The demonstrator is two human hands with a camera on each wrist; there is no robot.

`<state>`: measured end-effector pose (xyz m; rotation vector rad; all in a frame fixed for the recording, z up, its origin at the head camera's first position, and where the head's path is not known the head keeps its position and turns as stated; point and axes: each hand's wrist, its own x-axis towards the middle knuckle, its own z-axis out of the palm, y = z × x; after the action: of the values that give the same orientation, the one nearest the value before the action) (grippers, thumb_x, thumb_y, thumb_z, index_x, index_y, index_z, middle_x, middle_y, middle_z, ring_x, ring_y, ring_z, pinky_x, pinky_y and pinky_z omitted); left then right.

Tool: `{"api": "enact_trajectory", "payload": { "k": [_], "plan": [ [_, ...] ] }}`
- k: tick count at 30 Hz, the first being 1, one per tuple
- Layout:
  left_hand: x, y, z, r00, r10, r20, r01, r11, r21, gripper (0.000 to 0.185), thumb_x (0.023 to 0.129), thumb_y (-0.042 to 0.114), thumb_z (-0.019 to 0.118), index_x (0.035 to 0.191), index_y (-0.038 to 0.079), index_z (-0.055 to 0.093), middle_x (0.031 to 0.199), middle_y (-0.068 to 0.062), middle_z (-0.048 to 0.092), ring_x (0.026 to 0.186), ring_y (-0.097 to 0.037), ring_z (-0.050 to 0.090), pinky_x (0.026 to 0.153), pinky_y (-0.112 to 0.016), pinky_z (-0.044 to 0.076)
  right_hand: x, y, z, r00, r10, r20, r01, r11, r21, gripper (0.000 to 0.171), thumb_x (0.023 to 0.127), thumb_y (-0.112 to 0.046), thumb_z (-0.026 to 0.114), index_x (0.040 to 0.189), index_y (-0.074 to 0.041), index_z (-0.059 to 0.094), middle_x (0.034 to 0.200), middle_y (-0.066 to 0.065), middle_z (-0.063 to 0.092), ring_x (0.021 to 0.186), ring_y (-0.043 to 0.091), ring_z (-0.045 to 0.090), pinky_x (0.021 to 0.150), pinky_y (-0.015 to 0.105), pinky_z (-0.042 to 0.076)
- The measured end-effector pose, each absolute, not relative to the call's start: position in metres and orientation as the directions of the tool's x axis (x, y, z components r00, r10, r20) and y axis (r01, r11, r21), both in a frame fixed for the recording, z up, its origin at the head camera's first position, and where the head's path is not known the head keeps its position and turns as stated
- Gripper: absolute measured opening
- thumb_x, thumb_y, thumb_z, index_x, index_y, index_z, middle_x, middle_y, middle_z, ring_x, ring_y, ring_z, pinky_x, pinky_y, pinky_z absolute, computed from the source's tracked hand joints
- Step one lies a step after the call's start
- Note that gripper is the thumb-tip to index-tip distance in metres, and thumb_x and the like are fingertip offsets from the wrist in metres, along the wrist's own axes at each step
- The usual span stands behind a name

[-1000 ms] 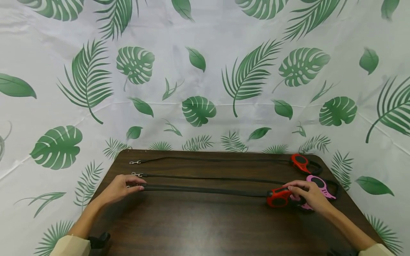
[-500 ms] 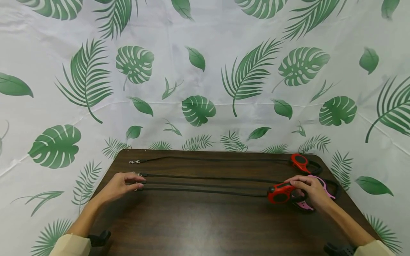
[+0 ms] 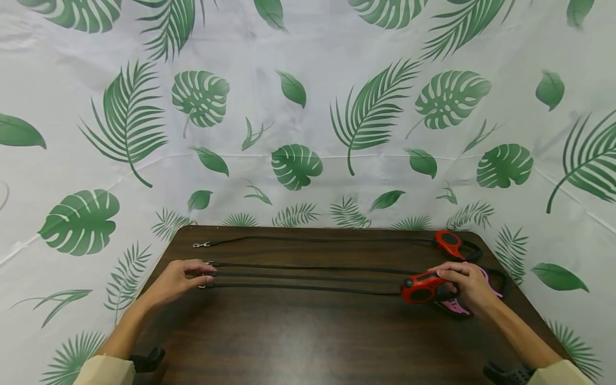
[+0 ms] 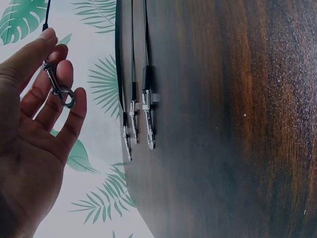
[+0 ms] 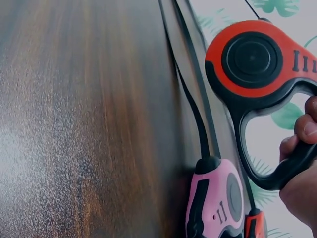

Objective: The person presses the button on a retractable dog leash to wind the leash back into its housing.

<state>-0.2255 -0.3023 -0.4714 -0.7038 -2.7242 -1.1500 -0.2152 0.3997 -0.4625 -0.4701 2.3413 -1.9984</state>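
My left hand (image 3: 180,280) pinches the end of a black leash cord between thumb and index finger. Its metal snap hook (image 4: 51,77) hangs down in front of the other, bent fingers in the left wrist view. At the table's right side my right hand (image 3: 467,280) grips the handle of a red-and-black retractable dog leash (image 5: 251,57). The held cord stretches between both hands, above the table. Below the held leash, partly hidden, lies a pink retractable leash (image 3: 454,306). Another pink leash (image 3: 492,282) sits partly behind the right hand.
Another red retractable leash (image 3: 447,243) lies at the table's far right corner. Three cords run leftward along the brown table (image 3: 298,337), their snap hooks (image 4: 149,119) lying near its left edge. A leaf-patterned cloth (image 3: 308,107) hangs behind.
The held red leash has risen and tilted slightly. Its taut cord, overlapping the nearest cord a second ago, now shows apart, farther from me. My left hand has shifted slightly.
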Motion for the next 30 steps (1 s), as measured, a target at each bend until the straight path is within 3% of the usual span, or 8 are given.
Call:
{"api": "enact_trajectory", "payload": {
  "k": [4, 7, 11, 18, 25, 30],
  "plan": [
    [-0.225, -0.302, -0.472, -0.887, 0.367, 0.28, 0.458, 0.622, 0.635, 0.019, 0.092, 0.012, 0.084, 0.111, 0.011, 0.082, 0.108, -0.004, 0.079, 0.095, -0.006, 0.07, 0.082, -0.023, 0.059, -0.214, 0.399, -0.46, -0.941, -0.261, 0.214, -0.244, 0.086, -0.966, 0.026, 0.104, 0.008, 0.053, 0.11, 0.004, 0.079, 0.1, -0.003, 0.08, 0.062, 0.026, 0.041, 0.058, 0.043, 0.028],
    [-0.225, -0.303, -0.472, -0.887, 0.36, 0.289, 0.459, 0.626, 0.631, 0.019, 0.091, 0.01, 0.084, 0.11, 0.012, 0.082, 0.106, -0.004, 0.079, 0.094, -0.004, 0.07, 0.081, -0.021, 0.059, -0.214, 0.397, -0.457, -0.939, -0.252, 0.232, -0.26, 0.08, -0.962, 0.026, 0.103, 0.01, 0.054, 0.108, 0.005, 0.079, 0.104, -0.003, 0.081, 0.062, 0.025, 0.043, 0.057, 0.042, 0.03],
    [-0.226, -0.301, -0.471, -0.881, 0.373, 0.291, 0.47, 0.609, 0.639, 0.02, 0.09, 0.008, 0.084, 0.11, 0.011, 0.082, 0.107, -0.005, 0.079, 0.093, -0.003, 0.07, 0.079, -0.021, 0.059, -0.212, 0.392, -0.453, -0.946, -0.253, 0.203, -0.228, 0.071, -0.971, 0.026, 0.103, 0.009, 0.055, 0.108, 0.002, 0.08, 0.098, -0.004, 0.079, 0.062, 0.024, 0.042, 0.057, 0.043, 0.025],
    [-0.228, -0.293, -0.466, -0.871, 0.396, 0.292, 0.484, 0.582, 0.654, 0.018, 0.092, 0.007, 0.082, 0.11, 0.01, 0.081, 0.105, -0.003, 0.079, 0.091, -0.004, 0.07, 0.076, -0.023, 0.06, -0.209, 0.381, -0.45, -0.949, -0.268, 0.167, -0.189, 0.06, -0.98, 0.026, 0.105, 0.004, 0.055, 0.112, -0.002, 0.08, 0.077, -0.003, 0.061, 0.063, 0.028, 0.033, 0.05, 0.045, 0.015],
    [-0.226, -0.289, -0.462, -0.862, 0.411, 0.296, 0.496, 0.566, 0.659, 0.018, 0.093, 0.009, 0.081, 0.111, 0.009, 0.081, 0.104, -0.003, 0.079, 0.089, -0.005, 0.068, 0.074, -0.024, 0.06, -0.213, 0.381, -0.456, -0.933, -0.293, 0.209, -0.23, 0.04, -0.972, 0.028, 0.106, 0.006, 0.052, 0.113, 0.0, 0.079, 0.074, 0.0, 0.055, 0.065, 0.03, 0.032, 0.053, 0.043, 0.019],
    [-0.225, -0.286, -0.463, -0.864, 0.406, 0.298, 0.494, 0.57, 0.656, 0.018, 0.093, 0.008, 0.082, 0.111, 0.01, 0.081, 0.104, -0.002, 0.079, 0.09, -0.005, 0.069, 0.077, -0.025, 0.061, -0.213, 0.377, -0.456, -0.925, -0.316, 0.211, -0.238, 0.048, -0.97, 0.027, 0.107, 0.004, 0.051, 0.115, 0.001, 0.077, 0.072, 0.01, 0.045, 0.065, 0.031, 0.034, 0.055, 0.043, 0.02]
  ]
}}
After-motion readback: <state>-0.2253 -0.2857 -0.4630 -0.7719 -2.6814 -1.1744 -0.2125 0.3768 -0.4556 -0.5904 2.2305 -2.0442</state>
